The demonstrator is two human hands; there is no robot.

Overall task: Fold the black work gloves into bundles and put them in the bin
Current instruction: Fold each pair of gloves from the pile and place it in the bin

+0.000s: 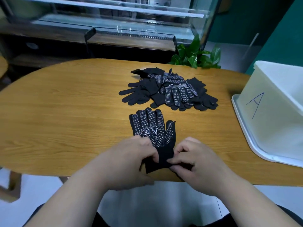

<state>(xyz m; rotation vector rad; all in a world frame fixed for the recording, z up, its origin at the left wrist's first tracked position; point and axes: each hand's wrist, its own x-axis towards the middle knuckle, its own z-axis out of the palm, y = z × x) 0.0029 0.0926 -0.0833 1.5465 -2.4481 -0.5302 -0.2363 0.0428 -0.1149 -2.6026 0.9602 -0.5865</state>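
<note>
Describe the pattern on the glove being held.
The glove is black with small white dots across the palm; head view.

The glove [152, 128] at the left hand [131, 159] is black, its palm dotted white around a white printed label. Farther out, the pile of gloves [168, 90] is black, some white-dotted. The counter [65, 104] is honey-brown woodgrain. Right of the right hand [195, 161], the white bin [270, 112] bears a blue A.

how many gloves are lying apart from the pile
1: the dotted glove at the near edge of the table, cuff pinched by left hand and right hand. Another may hide beneath it.
</note>
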